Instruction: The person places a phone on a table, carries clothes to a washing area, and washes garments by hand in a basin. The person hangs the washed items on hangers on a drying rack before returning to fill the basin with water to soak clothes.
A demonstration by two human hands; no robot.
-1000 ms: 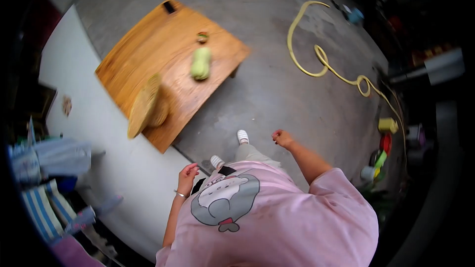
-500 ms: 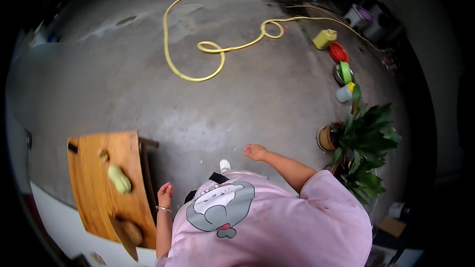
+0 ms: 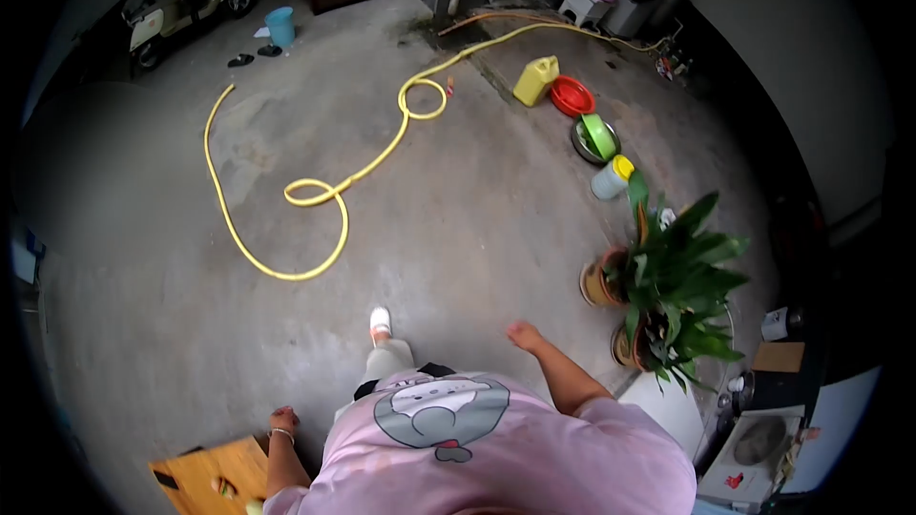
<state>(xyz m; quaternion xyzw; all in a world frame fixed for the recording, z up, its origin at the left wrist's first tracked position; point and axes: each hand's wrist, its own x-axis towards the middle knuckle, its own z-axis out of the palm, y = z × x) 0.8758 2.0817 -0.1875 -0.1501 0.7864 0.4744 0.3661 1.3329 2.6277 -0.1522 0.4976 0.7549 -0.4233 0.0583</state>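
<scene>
My left hand (image 3: 283, 420), with a bracelet at the wrist, hangs beside the wooden table (image 3: 212, 465) and holds nothing; its fingers are loosely bent. Out to the other side, my right hand (image 3: 523, 335) hangs empty over the concrete floor, its fingers slightly curled and a little blurred. On the table lie a small burger-like item (image 3: 223, 487) and a dark flat object (image 3: 165, 481). Part of a pale green gourd-like vegetable (image 3: 255, 507) shows at the lower edge. A yellow hose (image 3: 345, 219) lies looped on the floor ahead, apart from both hands.
Potted plants (image 3: 603, 278) stand at the right. Beyond them are a lidded container (image 3: 613, 177), a green basin (image 3: 598, 136), a red basin (image 3: 572, 95) and a yellow jug (image 3: 536, 81). Farther back are a blue bucket (image 3: 280, 27), slippers (image 3: 241, 60) and a scooter (image 3: 186, 2).
My view has moved forward: the table has slid toward the bottom edge and the hose appears closer. A foot and lower leg now show more ahead. Both hands remain empty.
</scene>
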